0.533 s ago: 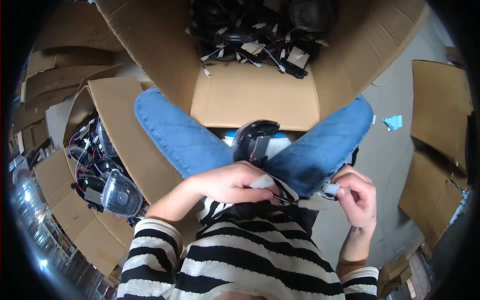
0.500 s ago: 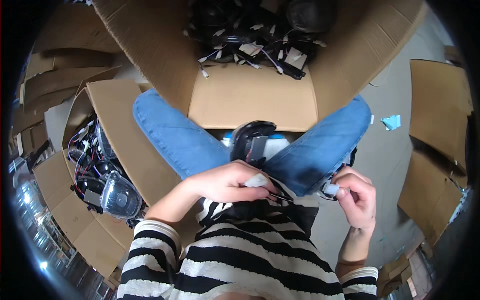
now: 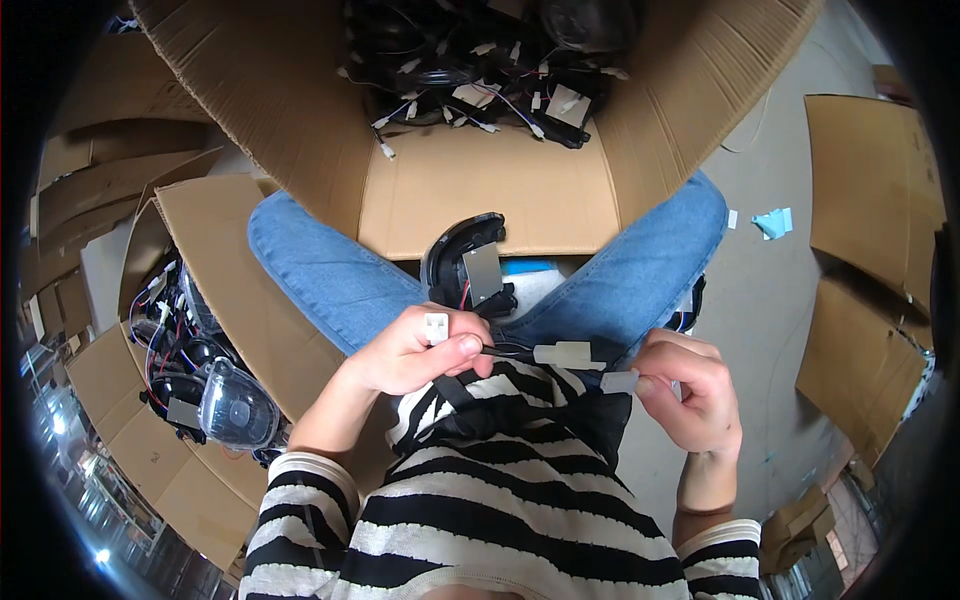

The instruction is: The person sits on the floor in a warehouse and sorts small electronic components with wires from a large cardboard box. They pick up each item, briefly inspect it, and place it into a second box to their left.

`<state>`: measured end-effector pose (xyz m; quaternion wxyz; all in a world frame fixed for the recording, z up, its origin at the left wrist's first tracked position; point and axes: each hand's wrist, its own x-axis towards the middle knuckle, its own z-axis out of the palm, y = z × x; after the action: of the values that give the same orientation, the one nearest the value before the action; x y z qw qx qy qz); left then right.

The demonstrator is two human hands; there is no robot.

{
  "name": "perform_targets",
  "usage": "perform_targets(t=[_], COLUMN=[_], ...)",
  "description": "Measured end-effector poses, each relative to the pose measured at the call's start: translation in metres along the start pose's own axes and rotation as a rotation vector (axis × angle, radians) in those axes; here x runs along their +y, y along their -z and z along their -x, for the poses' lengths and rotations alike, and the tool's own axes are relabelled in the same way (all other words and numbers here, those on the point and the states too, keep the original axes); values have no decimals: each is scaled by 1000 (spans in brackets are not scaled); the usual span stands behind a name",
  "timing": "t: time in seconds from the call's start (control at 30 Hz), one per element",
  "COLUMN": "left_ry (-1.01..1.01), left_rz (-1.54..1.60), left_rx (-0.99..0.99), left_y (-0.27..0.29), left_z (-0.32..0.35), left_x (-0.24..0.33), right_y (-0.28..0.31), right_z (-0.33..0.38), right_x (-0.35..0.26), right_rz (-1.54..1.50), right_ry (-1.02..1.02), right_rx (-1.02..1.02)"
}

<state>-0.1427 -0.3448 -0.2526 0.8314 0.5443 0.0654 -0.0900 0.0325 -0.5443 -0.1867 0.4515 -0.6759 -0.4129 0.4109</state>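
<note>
Left hand [image 3: 410, 355] is clamped on a black wire with 2 white plugs, 1 [image 3: 436, 327] poking up by the fingers, 1 [image 3: 566, 354] sticking out right. Right hand [image 3: 690, 385] pinches another white connector [image 3: 620, 382] just beside it. Black lamp housing [image 3: 468, 270] sits between the knees, cardboard box [image 3: 480, 195] of wired parts behind

Matt corrugated cardboard box [image 3: 480, 200]; white plastic connectors [image 3: 565, 354]; glossy black plastic lamp housing [image 3: 465, 265]; blue denim jeans [image 3: 330, 275]; striped knit cloth shirt [image 3: 480, 510].
</note>
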Motion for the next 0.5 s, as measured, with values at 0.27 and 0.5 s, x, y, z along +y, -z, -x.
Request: perform_targets(t=[0.27,0.5], left_ry=[-60,19], left_rz=[35,58], left_rx=[-104,-131], left_y=[2,0], left_z=[-5,-6], left_x=[-5,-3], right_y=[-5,-15], right_z=[-6,-8], right_x=[-6,-10], right_rz=[4,256], right_ry=[28,98], right_rx=[-1,99])
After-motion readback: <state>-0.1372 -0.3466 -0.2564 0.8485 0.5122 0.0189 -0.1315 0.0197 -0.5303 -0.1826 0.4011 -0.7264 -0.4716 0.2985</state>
